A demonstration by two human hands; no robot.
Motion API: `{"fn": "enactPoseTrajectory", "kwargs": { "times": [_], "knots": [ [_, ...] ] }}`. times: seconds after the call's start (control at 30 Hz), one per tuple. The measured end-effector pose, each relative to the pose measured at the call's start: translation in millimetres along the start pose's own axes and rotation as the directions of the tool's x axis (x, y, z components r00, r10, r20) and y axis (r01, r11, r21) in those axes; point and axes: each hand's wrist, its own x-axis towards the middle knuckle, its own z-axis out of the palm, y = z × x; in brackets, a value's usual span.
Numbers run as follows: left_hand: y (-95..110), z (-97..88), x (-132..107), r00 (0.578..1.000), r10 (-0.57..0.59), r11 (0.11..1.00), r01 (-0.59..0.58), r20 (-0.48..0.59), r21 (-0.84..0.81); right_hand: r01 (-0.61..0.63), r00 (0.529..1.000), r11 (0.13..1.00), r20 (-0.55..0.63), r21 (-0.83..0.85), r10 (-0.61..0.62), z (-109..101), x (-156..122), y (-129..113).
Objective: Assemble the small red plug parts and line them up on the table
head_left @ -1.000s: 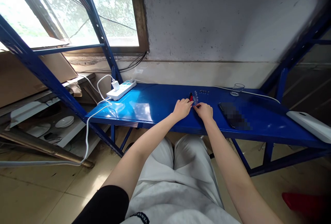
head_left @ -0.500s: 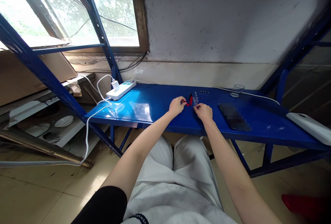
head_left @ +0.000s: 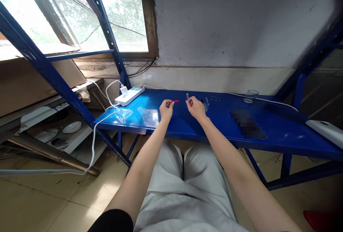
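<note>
My left hand (head_left: 166, 110) pinches a small, thin red stick-like piece (head_left: 175, 101) above the blue tabletop. To its right, my right hand (head_left: 196, 107) has its thumb and fingers closed on a small clear tube (head_left: 187, 96) held upright. A gap separates the two hands. Just past my right hand stand several more clear tubes (head_left: 207, 104), close together. A dark red and black object (head_left: 202, 100) is mostly hidden behind the right hand. Several tiny pieces (head_left: 215, 98) lie in a row farther back; they are too small to make out.
On the blue table (head_left: 139, 117), a white power strip (head_left: 130, 95) with a plugged-in charger sits at the left. A clear glass (head_left: 251, 96) stands at the back right, near a blurred dark phone-like object (head_left: 248, 123). A white device (head_left: 325, 132) lies at the right end.
My hands have moved apart from the tube cluster, both leftward. My right hand now holds up one clear tube. My left hand still pinches the red piece.
</note>
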Motion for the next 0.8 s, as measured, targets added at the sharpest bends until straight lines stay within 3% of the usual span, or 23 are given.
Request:
{"fn": "enactPoseTrajectory", "kwargs": {
  "times": [0.23, 0.37, 0.8],
  "knots": [
    [0.4, -3.5, -4.0, 0.998, 0.029, 1.000, -0.028, 0.052, -0.008, -0.012, 0.992, 0.993, 0.126, -0.120, 0.027, 25.2, -5.8, -1.5],
    [-3.3, -2.4, -3.8, 0.994, 0.038, 0.999, -0.039, 0.102, 0.013, 0.031, 0.988, 0.984, 0.152, -0.173, -0.005, 26.1, -12.5, 2.6],
    [-7.0, -2.3, -2.6, 0.996, 0.029, 0.999, -0.030, 0.083, 0.020, 0.077, 0.980, 0.966, 0.198, -0.247, -0.028, 27.1, -13.0, 1.4]
  ]
}}
